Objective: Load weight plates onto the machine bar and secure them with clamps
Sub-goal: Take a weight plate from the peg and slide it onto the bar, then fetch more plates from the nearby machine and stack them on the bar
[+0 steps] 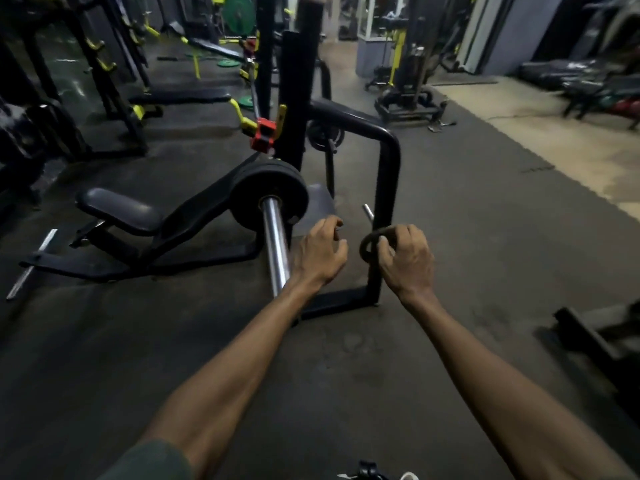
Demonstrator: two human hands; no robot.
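The right hand (405, 261) gripped a clamp (369, 245), its ring left of the fingers; the left hand (320, 252) curled empty beside the bar (275, 244). Dark gym floor (450, 237).

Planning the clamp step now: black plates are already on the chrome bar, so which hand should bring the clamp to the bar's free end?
Right, probably. The right hand already grips the dark ring-shaped clamp. The left hand looks empty, curled just beside the chrome bar, so it could steady that.

Weight plates (272, 195) sit on the bar (276, 244), left of both hands; seat pad (119, 211) farther left.
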